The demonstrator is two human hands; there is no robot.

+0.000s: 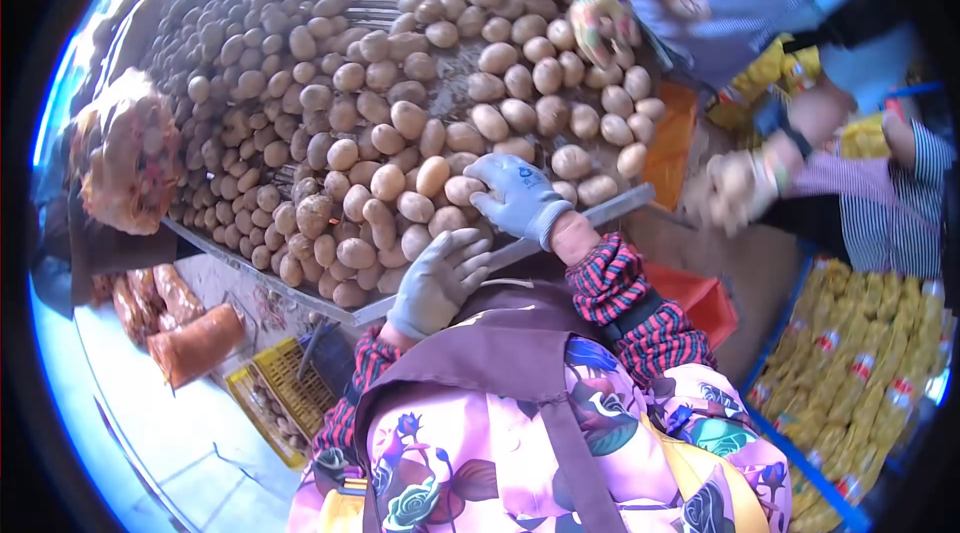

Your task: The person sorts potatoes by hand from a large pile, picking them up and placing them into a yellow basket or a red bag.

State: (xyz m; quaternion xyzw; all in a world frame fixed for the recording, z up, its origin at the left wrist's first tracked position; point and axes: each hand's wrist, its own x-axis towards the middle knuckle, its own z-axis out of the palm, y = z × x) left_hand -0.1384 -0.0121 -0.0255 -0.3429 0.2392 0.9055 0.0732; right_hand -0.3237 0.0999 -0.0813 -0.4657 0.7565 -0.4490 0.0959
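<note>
Potatoes (385,138) of mixed sizes cover a slatted metal sorting table (395,3) in front of me. My right hand (518,195), in a grey-blue glove, reaches over the near edge, its thumb and fingers curled around one side of a potato (462,190). Nearer to me, my left hand (440,278) wears a matching glove. Its fingers are stretched out above the table's rim, beside several potatoes, and nothing shows in it. The palm side of my right hand is hidden.
Across the table, a person's patterned glove (603,13) touches potatoes. To the right, another person's gloved hand (735,188) is blurred. Filled yellow net bags (850,363) lie at the lower right, near a red-orange bin (690,303). A yellow crate (270,403) stands lower left.
</note>
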